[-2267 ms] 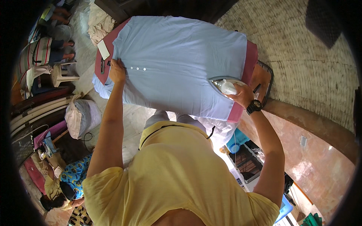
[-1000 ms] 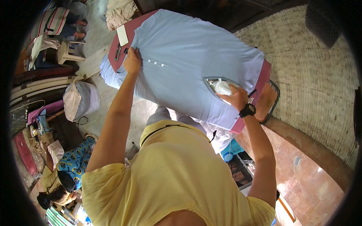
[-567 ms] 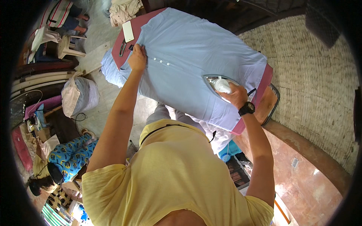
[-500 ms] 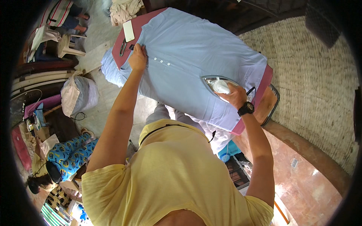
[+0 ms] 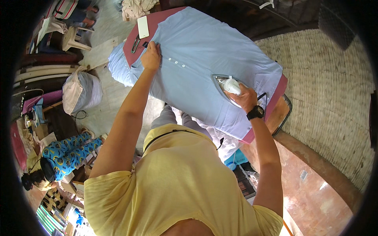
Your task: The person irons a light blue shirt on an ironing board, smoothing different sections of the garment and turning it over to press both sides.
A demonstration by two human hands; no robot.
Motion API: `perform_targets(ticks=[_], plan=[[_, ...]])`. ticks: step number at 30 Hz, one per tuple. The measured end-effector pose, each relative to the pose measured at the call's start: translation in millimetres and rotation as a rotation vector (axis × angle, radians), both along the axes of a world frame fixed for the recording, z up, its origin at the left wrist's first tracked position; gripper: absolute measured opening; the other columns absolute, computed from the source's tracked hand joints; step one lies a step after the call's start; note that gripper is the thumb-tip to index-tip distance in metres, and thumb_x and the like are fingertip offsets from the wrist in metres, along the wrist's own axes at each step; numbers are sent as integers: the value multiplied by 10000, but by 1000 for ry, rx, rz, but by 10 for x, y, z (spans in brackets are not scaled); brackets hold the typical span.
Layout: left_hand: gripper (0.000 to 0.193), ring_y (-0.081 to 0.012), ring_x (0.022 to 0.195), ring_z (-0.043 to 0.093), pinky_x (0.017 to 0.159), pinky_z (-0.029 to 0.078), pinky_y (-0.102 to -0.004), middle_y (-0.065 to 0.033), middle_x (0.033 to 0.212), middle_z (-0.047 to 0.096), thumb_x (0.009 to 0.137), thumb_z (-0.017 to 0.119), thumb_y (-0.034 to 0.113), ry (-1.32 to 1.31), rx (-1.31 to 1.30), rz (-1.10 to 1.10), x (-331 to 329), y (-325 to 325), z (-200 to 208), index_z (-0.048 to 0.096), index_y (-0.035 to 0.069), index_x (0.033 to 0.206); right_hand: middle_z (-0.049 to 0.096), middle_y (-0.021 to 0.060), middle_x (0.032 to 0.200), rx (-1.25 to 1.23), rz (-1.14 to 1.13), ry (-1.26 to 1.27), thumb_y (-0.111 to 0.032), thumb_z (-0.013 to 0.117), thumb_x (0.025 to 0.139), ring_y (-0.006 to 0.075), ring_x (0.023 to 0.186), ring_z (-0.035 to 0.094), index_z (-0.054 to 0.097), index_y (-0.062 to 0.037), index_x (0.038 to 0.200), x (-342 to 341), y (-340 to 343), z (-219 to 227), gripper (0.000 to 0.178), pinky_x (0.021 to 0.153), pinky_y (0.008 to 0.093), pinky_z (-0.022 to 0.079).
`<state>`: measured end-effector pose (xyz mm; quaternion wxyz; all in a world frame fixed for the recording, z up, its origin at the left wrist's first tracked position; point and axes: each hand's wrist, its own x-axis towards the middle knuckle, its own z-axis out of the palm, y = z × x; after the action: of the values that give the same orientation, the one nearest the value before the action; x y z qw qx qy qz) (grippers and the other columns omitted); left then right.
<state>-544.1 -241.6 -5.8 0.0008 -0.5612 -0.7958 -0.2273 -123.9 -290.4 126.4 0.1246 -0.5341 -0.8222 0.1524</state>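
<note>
A light blue button-up shirt (image 5: 204, 43) lies spread over the maroon-covered ironing board (image 5: 170, 15). My left hand (image 5: 151, 57) is closed on its edge near the collar, just left of the white buttons. My right hand (image 5: 243, 97), with a black watch on the wrist, grips an iron (image 5: 217, 80) with a white top. The iron's metal sole is on the lower right part of the shirt, its tip toward the far left. Just beyond my left hand, small dark snips (image 5: 136, 44) and a flat whitish rectangular thing (image 5: 143, 27) lie on the board.
A stuffed pale bag (image 5: 80, 92) stands on the floor at left. A person in patterned blue clothing (image 5: 71, 155) is at lower left, and another person's legs (image 5: 84, 11) show beside a cream stool (image 5: 75, 38). The board's black metal end frame (image 5: 290, 112) juts out at right.
The view has shifted slightly. The iron has moved a little to the left and away from me across the shirt. My left hand keeps its place at the shirt's edge.
</note>
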Motion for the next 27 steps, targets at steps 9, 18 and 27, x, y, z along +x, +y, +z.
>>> perform_targets(ticks=[9, 18, 27], plan=[[253, -398, 709, 663, 561, 499, -530, -136, 997, 649, 1018, 462, 348, -45, 14, 18, 9, 5, -14, 439, 96, 1006, 671, 110, 655, 36, 205, -12, -445, 819, 704, 310, 584, 665, 696, -84, 879, -29, -121, 17, 420, 525, 419, 534], [244, -383, 703, 665, 567, 499, -529, -130, 970, 639, 1016, 466, 340, -58, 12, 19, 9, 14, 31, 431, 99, 1007, 692, 131, 718, 91, 114, 17, -469, 793, 755, 332, 596, 665, 694, -70, 890, -848, 48, -123, 432, 546, 445, 541], [235, -358, 684, 669, 542, 505, -496, -128, 937, 632, 1017, 473, 329, -50, 47, 18, 25, 3, 39, 441, 97, 1001, 679, 204, 710, -35, 12, -105, -541, 759, 759, 403, 657, 673, 673, -49, 887, -1224, 196, -33, 516, 587, 497, 544]])
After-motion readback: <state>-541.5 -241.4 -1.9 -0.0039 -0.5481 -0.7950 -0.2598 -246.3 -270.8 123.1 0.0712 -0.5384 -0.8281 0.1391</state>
